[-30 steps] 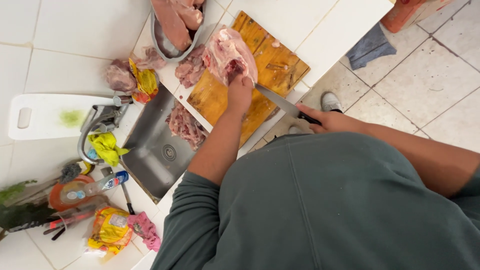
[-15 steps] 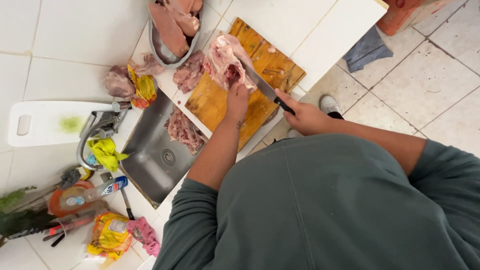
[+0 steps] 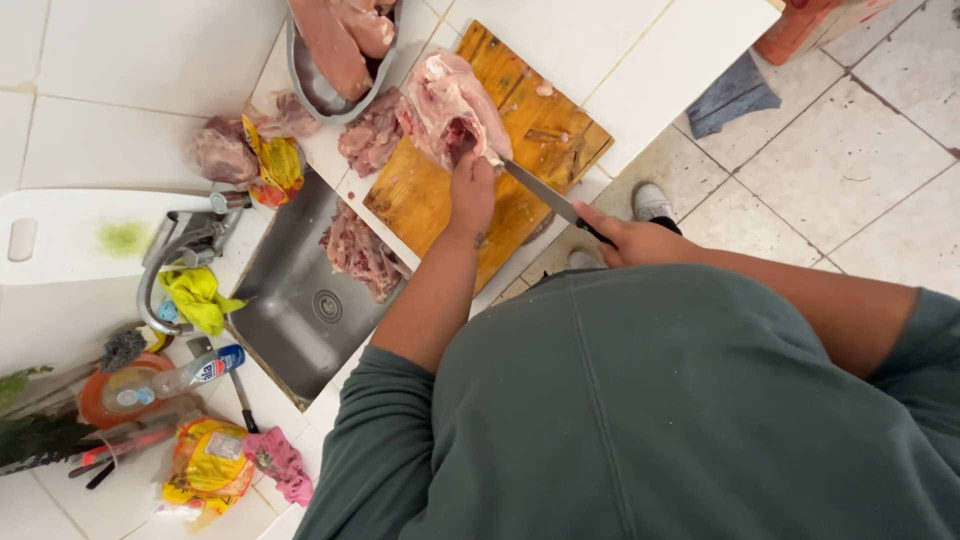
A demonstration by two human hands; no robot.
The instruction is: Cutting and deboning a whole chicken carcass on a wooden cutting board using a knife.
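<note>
Near the frame's top centre, we are pinning the pink raw chicken carcass on the wooden board with our left hand, fingers pressing it; our right hand, clenched round the long steel knife, is slicing in and needs a steady draw next.

pink raw chicken, orange-brown wooden cutting board, grey-green sweatshirt

Knife: a second ago, blade low across the near part of the wooden cutting board, clear of the meat; half a second ago, raised beside the raw chicken; now, tip at the chicken's near edge, just beside the left hand.
Right hand: shifts slightly toward the board with the handle.
Left hand: moves from pressing the chicken's near end to sitting just below the chicken.
</note>
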